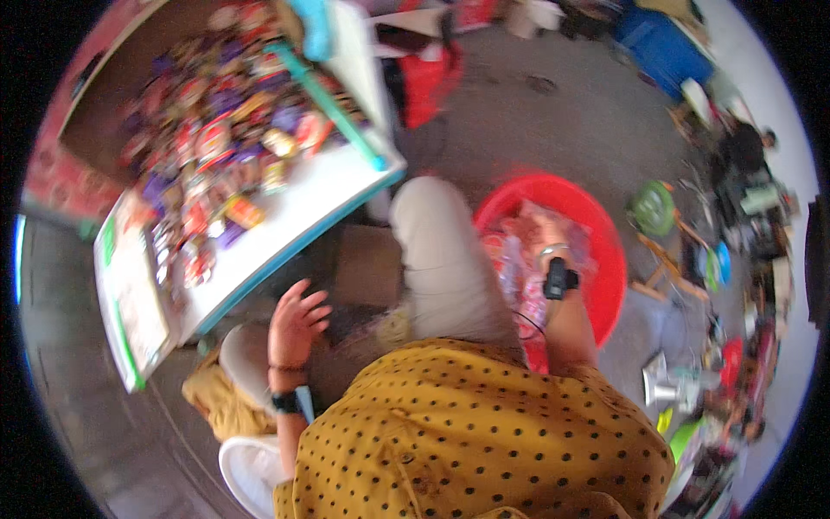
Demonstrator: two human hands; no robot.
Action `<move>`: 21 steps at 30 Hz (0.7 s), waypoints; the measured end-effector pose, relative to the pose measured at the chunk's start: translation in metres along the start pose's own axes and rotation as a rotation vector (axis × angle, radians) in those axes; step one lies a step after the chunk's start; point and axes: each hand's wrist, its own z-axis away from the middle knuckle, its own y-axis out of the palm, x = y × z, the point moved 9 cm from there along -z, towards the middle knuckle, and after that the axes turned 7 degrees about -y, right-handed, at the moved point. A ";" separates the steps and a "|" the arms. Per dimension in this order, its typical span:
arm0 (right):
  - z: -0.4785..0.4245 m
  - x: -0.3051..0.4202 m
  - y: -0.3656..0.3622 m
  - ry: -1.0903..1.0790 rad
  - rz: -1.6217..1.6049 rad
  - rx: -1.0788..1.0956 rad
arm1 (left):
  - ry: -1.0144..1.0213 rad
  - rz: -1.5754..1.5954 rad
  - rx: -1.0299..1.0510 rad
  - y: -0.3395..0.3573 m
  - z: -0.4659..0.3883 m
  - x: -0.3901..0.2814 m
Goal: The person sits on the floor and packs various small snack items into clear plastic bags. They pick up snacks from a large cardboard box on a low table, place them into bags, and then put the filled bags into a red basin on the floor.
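Observation:
My right hand [546, 232] reaches down into a red plastic tub [611, 272] on the floor to my right. It touches clear and red printed plastic packaging [509, 259] inside; blur hides whether the fingers grip any of it. Over my lap, my left hand [299, 322] holds nothing, its fingers apart, just short of the white tabletop [305, 198] with a blue edge. A heap of small wrapped packets [214, 139] in red, purple and yellow covers much of that tabletop. Each wrist carries a black strapped device.
A teal bar [331, 110] borders the heap on its right. Beside my left elbow stands a white bucket [243, 470]. A red bag [425, 84] lies beyond the table corner. Rightward are a round green object [652, 207], a wooden folding frame [668, 269] and a blue container [668, 52].

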 end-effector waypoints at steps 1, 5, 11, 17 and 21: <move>0.007 0.006 0.030 -0.024 -0.002 0.080 | 0.007 0.010 0.034 0.008 0.000 -0.003; 0.028 -0.003 0.164 -0.041 -0.018 0.511 | 0.020 -0.008 -0.013 0.011 0.018 -0.016; 0.097 -0.082 0.288 0.099 0.298 0.953 | 0.159 -0.063 -0.128 0.003 0.085 -0.049; 0.106 -0.198 0.281 0.367 0.642 0.946 | 0.381 -0.040 -0.474 -0.082 0.188 -0.066; 0.107 -0.218 0.271 0.399 0.751 0.921 | 0.426 -0.075 -0.898 -0.156 0.278 -0.046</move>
